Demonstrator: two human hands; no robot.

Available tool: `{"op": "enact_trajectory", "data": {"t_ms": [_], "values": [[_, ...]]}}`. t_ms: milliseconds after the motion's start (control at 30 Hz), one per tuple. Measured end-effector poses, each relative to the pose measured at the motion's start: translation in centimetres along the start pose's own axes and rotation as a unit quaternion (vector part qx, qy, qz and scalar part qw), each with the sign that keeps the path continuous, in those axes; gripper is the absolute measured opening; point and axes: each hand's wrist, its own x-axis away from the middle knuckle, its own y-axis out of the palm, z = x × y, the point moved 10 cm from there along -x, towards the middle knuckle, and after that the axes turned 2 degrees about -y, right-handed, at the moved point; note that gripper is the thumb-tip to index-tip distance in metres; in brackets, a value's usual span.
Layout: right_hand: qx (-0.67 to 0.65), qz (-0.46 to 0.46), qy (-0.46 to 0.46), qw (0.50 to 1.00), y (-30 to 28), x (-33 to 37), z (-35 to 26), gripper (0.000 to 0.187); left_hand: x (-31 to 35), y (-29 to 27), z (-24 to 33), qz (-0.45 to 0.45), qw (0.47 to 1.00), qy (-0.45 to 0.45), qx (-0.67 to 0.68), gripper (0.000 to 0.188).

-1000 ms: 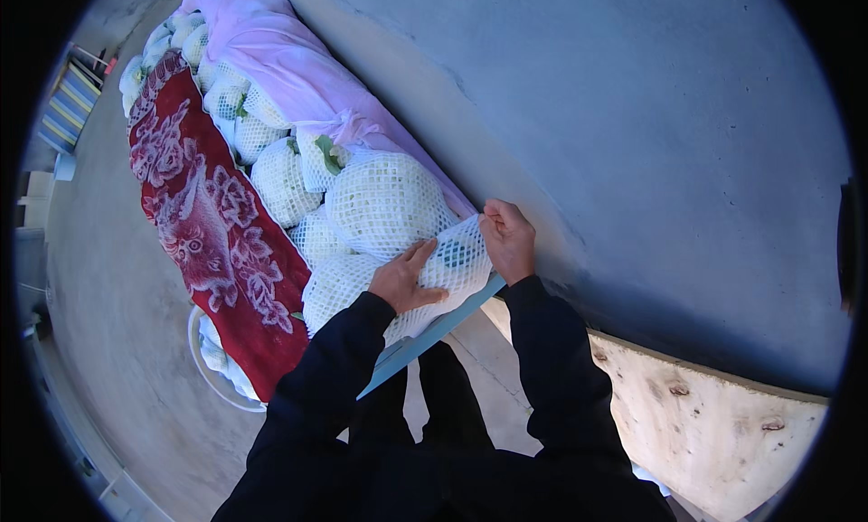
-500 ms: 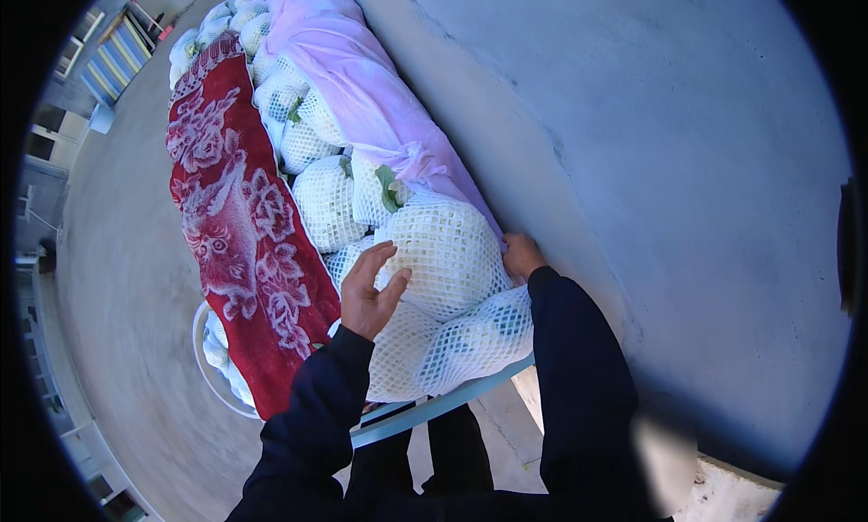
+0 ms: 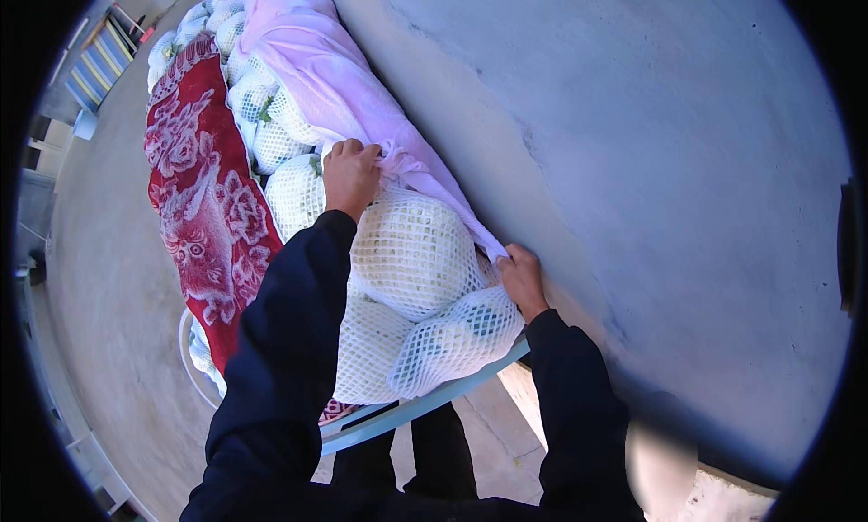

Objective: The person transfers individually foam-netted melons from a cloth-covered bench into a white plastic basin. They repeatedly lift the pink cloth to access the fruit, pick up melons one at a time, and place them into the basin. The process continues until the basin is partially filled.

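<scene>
A pale lilac cloth (image 3: pixel 316 65) lies along the right side of a long heap of round produce in white foam netting. My left hand (image 3: pixel 351 174) is closed on a bunched fold of this cloth, above the netted pieces. Farther right and nearer to me, my right hand (image 3: pixel 524 280) pinches the cloth's near corner, so the edge is stretched between both hands. Below them sits a large netted round piece (image 3: pixel 418 255), uncovered, with another netted piece (image 3: pixel 461 337) in front of it. What exactly the nets contain is hard to make out; green leaves show on some.
A red towel (image 3: pixel 212 201) with white flower patterns covers the heap's left side. A light blue rim (image 3: pixel 425 404) curves in front of me. At the right rises a grey concrete wall (image 3: pixel 633 160). A white round tub (image 3: pixel 194 359) stands at the left, partly under the towel.
My left hand, open above the large netted piece before, has moved away from me and taken hold of the lilac cloth. My right hand keeps its grip, and the cloth's edge is now pulled tauter.
</scene>
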Motion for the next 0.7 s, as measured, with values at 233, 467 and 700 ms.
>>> {"op": "enact_trajectory", "data": {"t_ms": [233, 467, 700], "values": [[-0.059, 0.173, -0.012, 0.983, -3.5, 4.2, -0.6, 0.017, -2.3, -4.6, 1.8, 0.065, 0.985, 0.013, 0.158, 0.021], [-0.041, 0.196, 0.029, 0.979, -5.0, 6.5, -1.3, 0.021, -0.8, -13.2, 6.4, -0.017, 0.915, -0.047, 0.4, 0.018], [-0.023, 0.217, -0.01, 0.976, -7.5, 10.0, -0.9, 0.021, 7.7, -19.8, 9.8, -0.081, 0.884, -0.115, 0.445, 0.024]]}}
